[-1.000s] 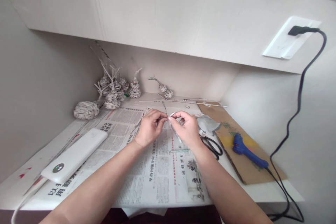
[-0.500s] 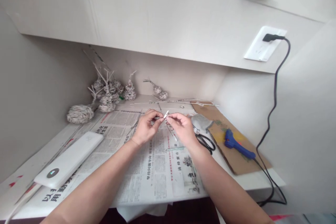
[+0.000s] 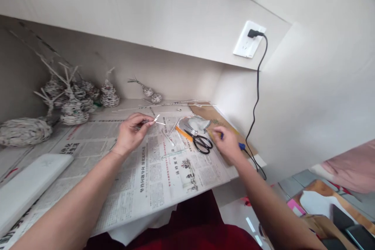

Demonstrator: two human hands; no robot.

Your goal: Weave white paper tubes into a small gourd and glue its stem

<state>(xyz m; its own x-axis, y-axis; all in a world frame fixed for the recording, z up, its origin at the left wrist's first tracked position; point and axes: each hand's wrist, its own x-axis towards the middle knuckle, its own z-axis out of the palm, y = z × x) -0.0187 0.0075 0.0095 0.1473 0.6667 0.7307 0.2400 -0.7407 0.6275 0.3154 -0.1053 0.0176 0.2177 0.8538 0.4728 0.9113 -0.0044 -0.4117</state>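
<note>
My left hand (image 3: 131, 133) is above the newspaper (image 3: 152, 179), thumb and fingers pinching thin white paper strips (image 3: 157, 118) that cross at the fingertips. On the right, my right hand (image 3: 227, 143) is closed over a blue glue gun (image 3: 241, 146). The hand hides most of the gun; a little blue shows at the fingers and behind the hand. Between the hands lie black-handled scissors (image 3: 202, 144), an orange strip (image 3: 184, 133) and a grey cloth-like piece (image 3: 199, 124).
Several woven paper gourd shapes (image 3: 74, 111) stand at the back left, with two small ones (image 3: 152, 94) by the wall. A white power bank (image 3: 35, 187) lies left. Cardboard (image 3: 218, 115) lies right. A black cable (image 3: 257, 97) runs from the wall socket (image 3: 249, 40).
My view has turned right. My right hand has let go of the paper strips and moved right onto the glue gun. My left hand keeps the strips; the scissors show more fully.
</note>
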